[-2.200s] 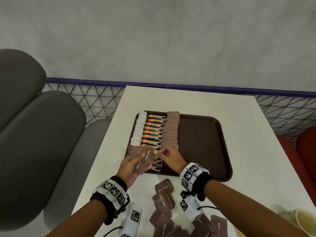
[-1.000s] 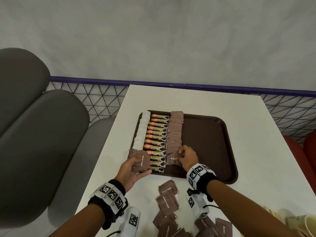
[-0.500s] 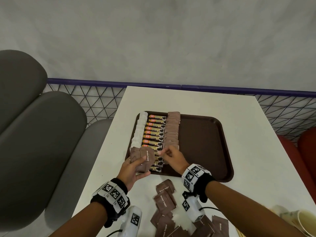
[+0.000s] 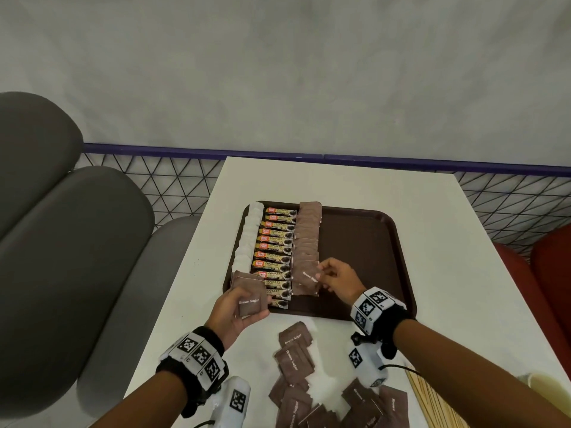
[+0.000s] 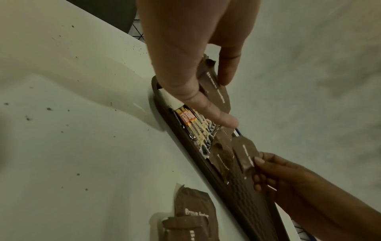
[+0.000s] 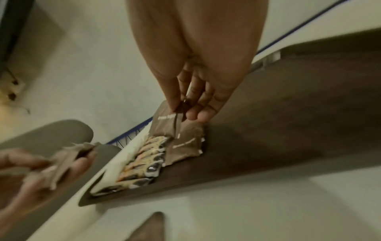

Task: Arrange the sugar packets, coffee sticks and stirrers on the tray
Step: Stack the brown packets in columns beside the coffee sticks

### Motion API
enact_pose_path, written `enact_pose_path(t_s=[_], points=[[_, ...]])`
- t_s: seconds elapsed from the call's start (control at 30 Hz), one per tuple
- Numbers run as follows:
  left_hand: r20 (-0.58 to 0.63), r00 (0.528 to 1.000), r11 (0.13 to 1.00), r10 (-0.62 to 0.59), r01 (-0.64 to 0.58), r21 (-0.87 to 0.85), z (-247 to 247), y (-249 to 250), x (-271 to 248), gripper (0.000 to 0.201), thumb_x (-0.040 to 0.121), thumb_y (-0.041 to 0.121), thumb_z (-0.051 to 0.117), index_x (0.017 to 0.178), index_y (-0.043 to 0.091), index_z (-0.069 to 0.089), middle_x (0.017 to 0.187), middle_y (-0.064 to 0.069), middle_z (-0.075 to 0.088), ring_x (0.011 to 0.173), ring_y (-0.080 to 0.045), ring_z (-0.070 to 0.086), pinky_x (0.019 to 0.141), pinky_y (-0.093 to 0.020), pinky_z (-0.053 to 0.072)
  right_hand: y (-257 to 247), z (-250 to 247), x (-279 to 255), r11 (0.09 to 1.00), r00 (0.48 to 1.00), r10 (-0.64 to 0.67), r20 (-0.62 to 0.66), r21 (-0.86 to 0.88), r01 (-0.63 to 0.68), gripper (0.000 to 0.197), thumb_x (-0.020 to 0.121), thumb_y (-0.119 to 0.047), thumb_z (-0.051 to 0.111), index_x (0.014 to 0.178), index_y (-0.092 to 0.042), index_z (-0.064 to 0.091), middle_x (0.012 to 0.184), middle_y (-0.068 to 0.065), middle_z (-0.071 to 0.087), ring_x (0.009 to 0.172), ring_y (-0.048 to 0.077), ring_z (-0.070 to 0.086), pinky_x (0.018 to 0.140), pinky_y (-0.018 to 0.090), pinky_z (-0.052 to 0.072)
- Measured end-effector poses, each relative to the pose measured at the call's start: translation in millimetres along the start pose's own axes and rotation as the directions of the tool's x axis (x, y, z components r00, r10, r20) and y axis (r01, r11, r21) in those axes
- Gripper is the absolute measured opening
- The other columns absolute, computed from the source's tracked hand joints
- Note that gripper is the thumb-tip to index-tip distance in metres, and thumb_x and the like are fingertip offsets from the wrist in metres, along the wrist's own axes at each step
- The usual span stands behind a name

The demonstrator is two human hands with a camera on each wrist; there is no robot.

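The white desk (image 4: 386,193) holds a brown tray (image 4: 364,242). On the tray's left side lie rows of white packets (image 4: 247,239), coffee sticks (image 4: 276,242) and brown sugar packets (image 4: 306,239). The left hand (image 4: 234,313) grips a small stack (image 4: 248,296) at the tray's near corner. The right hand (image 4: 338,281), which was back at the stack a moment ago, now pinches one packet (image 4: 307,278) over the row's near end, so the row is growing. More packets (image 4: 293,356) wait just off the tray.

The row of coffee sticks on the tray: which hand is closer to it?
Left. The left hand, gripping a stack of brown sugar packets, overlaps the coffee stick row's near end. The right hand sits one column over, pinching a packet.
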State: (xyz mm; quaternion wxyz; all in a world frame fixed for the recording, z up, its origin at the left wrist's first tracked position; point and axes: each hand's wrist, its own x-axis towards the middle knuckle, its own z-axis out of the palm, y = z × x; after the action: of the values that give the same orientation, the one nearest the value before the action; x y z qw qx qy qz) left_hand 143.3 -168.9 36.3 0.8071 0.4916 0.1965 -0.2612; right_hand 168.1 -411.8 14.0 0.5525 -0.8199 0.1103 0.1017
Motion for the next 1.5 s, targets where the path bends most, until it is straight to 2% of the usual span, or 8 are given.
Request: enact_pose_path(t_s=[0.33,0.47,0.9,1.1,1.23,1.3,1.4,1.5], points=[[-0.039,0.999,1.000,-0.009,0.009,-0.022,-6,-1,4,0.023,0.093,0.001,0.047,0.112,0.007,0.058,0.109,-0.020,0.065,0.099,-0.034,0.063,0.072,-0.043,0.059,12,9,5,0.950,0.999,0.030,0.041,-0.313,-0.016,0.015,0.081,-0.012,0.068,0.075,-0.020,0.057,0.075,-0.005,0.056,0.078,0.013,0.052,0.070,0.020,0.042],[-0.055,0.998,1.000,0.009,-0.009,-0.010,-6,-1,5,0.019,0.092,0.005,0.052,0.109,0.009,0.060,0.103,-0.016,0.069,0.090,-0.028,0.068,0.071,-0.040,0.060,12,15,7,0.885,0.999,-0.016,-0.027,-0.465,0.001,0.014,0.079,-0.020,0.069,0.072,-0.025,0.058,0.081,-0.002,0.055,0.091,0.018,0.050,0.085,0.034,0.046],[-0.027,1.000,0.999,0.014,-0.015,-0.049,-4,-1,9,0.023,0.091,-0.002,0.046,0.107,0.006,0.060,0.099,-0.017,0.068,0.088,-0.031,0.066,0.076,-0.038,0.058,13,22,5,0.762,0.978,-0.152,-0.143,-0.647,0.024,0.020,0.081,-0.030,0.065,0.096,-0.021,0.056,0.105,-0.003,0.055,0.106,0.017,0.044,0.090,0.028,0.034],[-0.016,0.999,0.999,0.034,-0.034,-0.009,-2,0,10,0.030,0.087,-0.009,0.051,0.115,0.002,0.057,0.109,-0.022,0.066,0.085,-0.029,0.070,0.071,-0.034,0.060,2,25,4,0.831,0.966,-0.208,-0.156,-0.549,0.090,0.022,0.084,-0.035,0.062,0.098,-0.020,0.055,0.094,-0.011,0.047,0.094,0.011,0.039,0.086,0.027,0.036],[-0.008,0.998,0.998,0.059,-0.059,0.013,2,0,9,0.035,0.085,-0.008,0.056,0.118,0.001,0.055,0.110,-0.022,0.066,0.084,-0.027,0.071,0.073,-0.033,0.060,-19,40,-2,0.976,0.989,-0.150,-0.002,-0.161,0.148,0.022,0.085,-0.032,0.063,0.100,-0.017,0.059,0.084,-0.009,0.051,0.088,0.011,0.050,0.082,0.028,0.046],[0.017,0.998,0.998,0.067,-0.067,0.021,5,1,8,0.034,0.085,-0.006,0.057,0.117,0.003,0.056,0.110,-0.022,0.067,0.084,-0.026,0.071,0.075,-0.033,0.059,-28,47,-6,0.991,0.984,-0.132,0.123,-0.010,0.134,0.023,0.086,-0.024,0.063,0.104,-0.010,0.059,0.082,-0.005,0.053,0.078,0.008,0.052,0.074,0.018,0.046],[0.040,0.998,0.998,0.057,-0.057,0.015,9,0,4,0.026,0.088,-0.002,0.055,0.113,0.003,0.059,0.098,-0.020,0.070,0.081,-0.026,0.071,0.076,-0.035,0.059,-34,52,-10,0.991,0.971,-0.135,0.199,0.048,0.128,0.006,0.085,-0.009,0.063,0.085,-0.013,0.058,0.073,-0.007,0.051,0.067,0.002,0.047,0.058,0.005,0.041],[0.006,0.999,0.999,0.035,-0.035,-0.006,8,0,1,0.022,0.092,0.007,0.052,0.113,0.002,0.059,0.100,-0.027,0.068,0.088,-0.033,0.069,0.075,-0.037,0.059,-29,45,-5,0.990,0.989,-0.119,0.093,0.089,0.110,0.019,0.082,-0.007,0.065,0.075,-0.022,0.056,0.073,-0.005,0.055,0.069,0.006,0.052,0.064,0.008,0.043]])
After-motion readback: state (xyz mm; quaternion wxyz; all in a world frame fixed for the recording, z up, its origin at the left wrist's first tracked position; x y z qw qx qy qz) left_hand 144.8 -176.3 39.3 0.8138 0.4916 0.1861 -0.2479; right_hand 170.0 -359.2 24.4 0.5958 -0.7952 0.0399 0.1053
